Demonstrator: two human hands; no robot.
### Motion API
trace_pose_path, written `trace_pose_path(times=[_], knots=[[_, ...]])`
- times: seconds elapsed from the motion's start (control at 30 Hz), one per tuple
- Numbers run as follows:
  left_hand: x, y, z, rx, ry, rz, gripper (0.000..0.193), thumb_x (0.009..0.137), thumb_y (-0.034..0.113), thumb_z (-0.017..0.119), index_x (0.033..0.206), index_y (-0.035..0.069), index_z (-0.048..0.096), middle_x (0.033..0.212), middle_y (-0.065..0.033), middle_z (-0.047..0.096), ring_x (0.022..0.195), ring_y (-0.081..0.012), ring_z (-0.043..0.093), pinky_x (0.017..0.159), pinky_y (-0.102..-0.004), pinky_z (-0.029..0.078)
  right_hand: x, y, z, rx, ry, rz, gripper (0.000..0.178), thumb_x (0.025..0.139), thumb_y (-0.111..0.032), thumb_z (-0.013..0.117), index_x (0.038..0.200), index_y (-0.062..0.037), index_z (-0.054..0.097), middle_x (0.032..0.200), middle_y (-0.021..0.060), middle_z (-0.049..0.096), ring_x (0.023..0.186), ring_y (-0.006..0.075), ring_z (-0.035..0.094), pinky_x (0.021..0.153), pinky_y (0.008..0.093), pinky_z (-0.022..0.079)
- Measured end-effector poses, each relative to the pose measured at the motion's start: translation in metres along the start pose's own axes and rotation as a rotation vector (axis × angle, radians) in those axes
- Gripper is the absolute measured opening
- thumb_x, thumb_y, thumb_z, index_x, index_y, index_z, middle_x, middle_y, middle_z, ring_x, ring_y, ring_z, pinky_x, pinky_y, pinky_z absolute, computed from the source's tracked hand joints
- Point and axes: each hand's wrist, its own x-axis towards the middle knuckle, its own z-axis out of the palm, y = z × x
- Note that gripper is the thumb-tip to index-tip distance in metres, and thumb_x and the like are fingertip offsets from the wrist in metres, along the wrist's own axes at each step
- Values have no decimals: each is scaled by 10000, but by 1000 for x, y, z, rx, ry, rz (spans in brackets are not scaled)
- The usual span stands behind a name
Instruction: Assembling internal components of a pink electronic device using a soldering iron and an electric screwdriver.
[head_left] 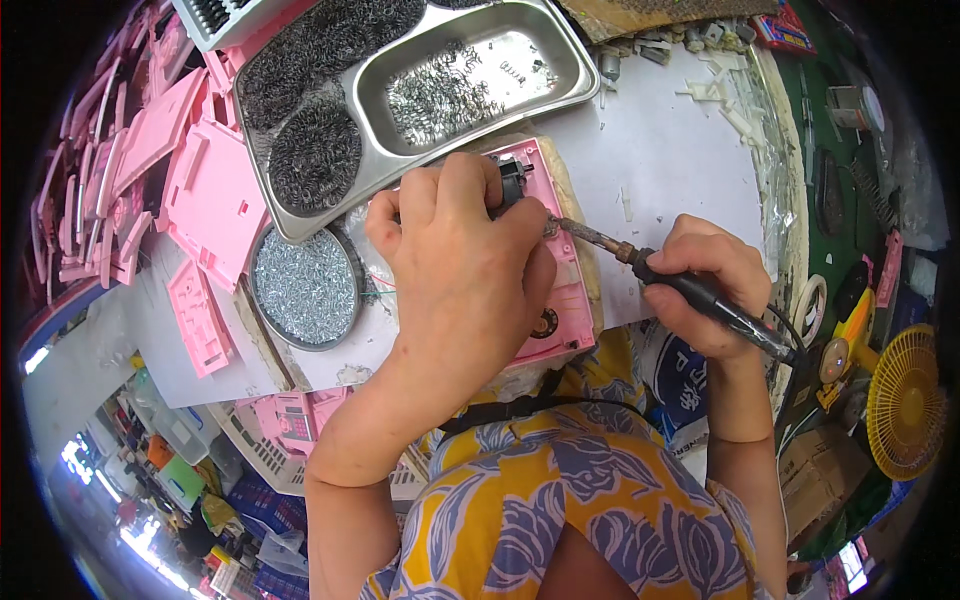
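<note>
My right hand [722, 275] grips the dark handle of a soldering iron [715, 305], whose metal shaft points left. The iron's tip meets a small metallic spot by my left thumb; the contact itself is too small to tell. My left hand [465, 255] is closed over a pink plastic casing [567, 300], fingers curled and pinched. What they hold is mostly hidden. A small black part [514, 180] sits at the fingertips, in the casing's upper end. Inside the casing's lower end is a round black piece [545, 322]. Thin coloured wires show left of my hand.
A steel tray [590, 95] of many small springs stands beyond my left hand. Left of it is a round dish [357, 322] of small screws. Pink plastic panels [210, 190] pile up far left. At the right are a tape roll [812, 308] and a yellow fan [907, 400].
</note>
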Motion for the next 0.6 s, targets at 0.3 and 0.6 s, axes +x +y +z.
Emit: trace_pose_path(times=[0.3,0.6], knots=[[1,0,-2,4,-4,18,117,740,184,755,799,113,683,972,-83,490,952,-291,472,886,-436,311,-2,-3,-9,-10,13,-15,297,745,-46,842,1005,-40,698,683,43,590,559,143,508,516,283,354],[-1,-2,-2,12,6,37,185,745,202,784,868,103,687,995,-87,505,965,-298,494,900,-436,323,-4,-6,-13,33,42,-19,304,748,-17,828,1023,-23,697,732,61,627,592,135,532,536,275,370]])
